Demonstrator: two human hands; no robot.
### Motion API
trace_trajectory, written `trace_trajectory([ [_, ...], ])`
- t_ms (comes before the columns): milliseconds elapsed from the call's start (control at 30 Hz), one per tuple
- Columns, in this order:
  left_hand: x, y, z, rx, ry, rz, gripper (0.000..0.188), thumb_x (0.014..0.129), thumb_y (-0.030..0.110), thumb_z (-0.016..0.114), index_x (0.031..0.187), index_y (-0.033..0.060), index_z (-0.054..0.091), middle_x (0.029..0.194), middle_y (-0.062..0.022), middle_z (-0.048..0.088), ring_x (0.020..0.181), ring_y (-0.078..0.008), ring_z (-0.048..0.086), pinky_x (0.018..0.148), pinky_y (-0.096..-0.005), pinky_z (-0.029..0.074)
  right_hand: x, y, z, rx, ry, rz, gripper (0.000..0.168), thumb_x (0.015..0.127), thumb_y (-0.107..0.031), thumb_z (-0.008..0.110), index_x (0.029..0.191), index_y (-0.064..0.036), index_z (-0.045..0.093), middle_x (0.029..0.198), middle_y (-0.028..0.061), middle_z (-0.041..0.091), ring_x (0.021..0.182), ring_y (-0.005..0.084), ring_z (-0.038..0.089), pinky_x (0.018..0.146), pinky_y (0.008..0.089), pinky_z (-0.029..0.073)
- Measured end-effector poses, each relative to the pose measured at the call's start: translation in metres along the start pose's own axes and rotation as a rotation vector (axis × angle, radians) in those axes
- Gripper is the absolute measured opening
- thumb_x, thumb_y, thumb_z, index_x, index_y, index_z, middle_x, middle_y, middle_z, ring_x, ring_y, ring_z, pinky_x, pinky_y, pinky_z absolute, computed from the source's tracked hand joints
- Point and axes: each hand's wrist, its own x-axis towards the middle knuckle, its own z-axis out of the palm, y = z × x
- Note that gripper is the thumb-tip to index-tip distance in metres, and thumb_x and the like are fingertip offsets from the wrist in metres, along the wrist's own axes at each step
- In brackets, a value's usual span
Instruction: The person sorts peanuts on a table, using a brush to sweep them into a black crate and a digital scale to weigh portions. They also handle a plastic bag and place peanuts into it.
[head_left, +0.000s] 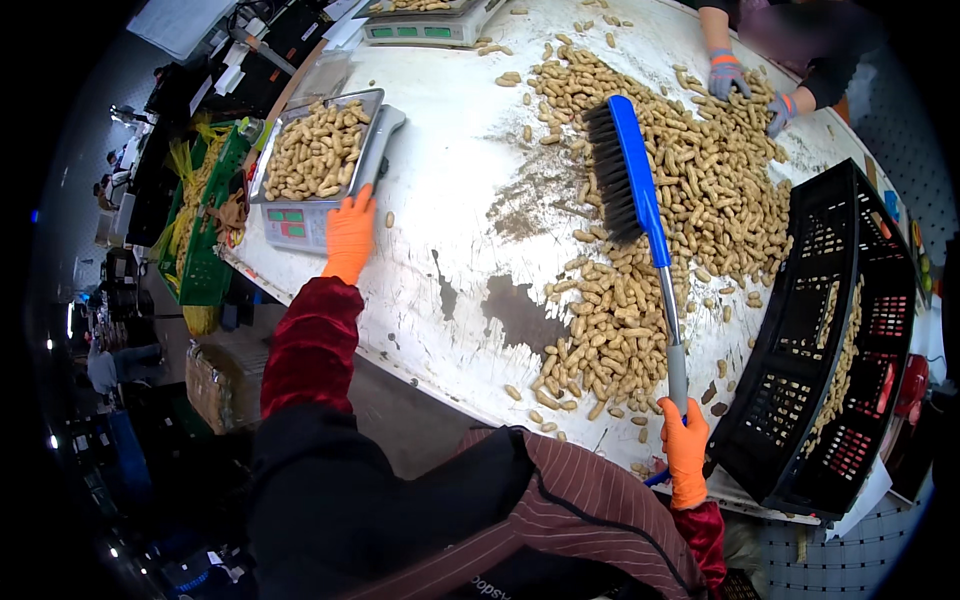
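My left hand (350, 234), in an orange glove, rests at the front edge of a digital scale (300, 225), its fingers by the rim of the metal pan. Unshelled peanuts (316, 150) are heaped in that pan. In an orange glove too, my right hand (684, 442) is closed around the grey grip of a long-handled brush (637, 172) with a blue head and dark bristles. The brush head lies over or just above a wide spread of unshelled peanuts (712, 187) on the white worktable (450, 150); whether it touches them I cannot tell.
Black plastic crates (780, 375) stand at the table's right edge. A co-worker's gloved hands (726, 75) are in the peanuts at the far right. Another scale (427, 31) is at the far edge. Left of the table is a green crate (196, 217); a cardboard box (214, 386) sits lower.
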Motion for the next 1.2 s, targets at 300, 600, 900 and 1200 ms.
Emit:
trace_trajectory([
  [300, -0.019, 0.003, 0.005, -0.445, -0.021, -0.2, 0.035, 0.083, 0.013, 0.059, 0.118, 0.0092, 0.059, 0.129, -0.0091, 0.054, 0.104, -0.0309, 0.055, 0.081, -0.0454, 0.047, 0.002, -0.004, 0.016, -0.057, -0.064, -0.017, 0.021, 0.086, -0.025, 0.069, 0.085, -0.006, 0.06, 0.054, -0.0023, 0.048, 0.043, 0.0054, 0.043, 0.039, 0.0238, 0.029],
  [600, -0.044, 0.194, -0.08, -1.178, 0.223, -0.199, 0.048, 0.087, 0.021, 0.065, 0.131, 0.0064, 0.051, 0.139, -0.0193, 0.045, 0.132, -0.0355, 0.038, 0.11, -0.0437, 0.031, -0.006, -0.027, 0.02, -0.085, -0.089, -0.126, 0.019, 0.09, -0.025, 0.064, 0.09, -0.006, 0.064, 0.053, -0.0031, 0.045, 0.039, 0.0052, 0.04, 0.037, 0.0224, 0.028],
  [900, -0.175, 0.035, 0.001, -0.533, -0.161, -0.656, 0.036, 0.079, 0.015, 0.065, 0.114, 0.007, 0.062, 0.107, -0.0176, 0.058, 0.099, -0.0354, 0.056, 0.084, -0.0445, 0.047, -0.008, -0.002, 0.02, -0.181, -0.158, -0.13, 0.023, 0.087, -0.025, 0.068, 0.093, -0.003, 0.064, 0.058, -0.0015, 0.051, 0.046, 0.0059, 0.046, 0.043, 0.0245, 0.034],
  [1200, -0.174, 0.052, -0.008, -1.725, -0.04, -1.083, 0.025, 0.085, 0.005, 0.065, 0.109, -0.0002, 0.068, 0.096, -0.0084, 0.07, 0.076, -0.0136, 0.065, 0.062, -0.0252, 0.051, -0.024, 0.017, 0.022, -0.15, -0.145, -0.224, 0.022, 0.087, -0.028, 0.068, 0.091, -0.007, 0.066, 0.053, -0.0021, 0.048, 0.042, 0.0053, 0.041, 0.038, 0.0237, 0.03],
])
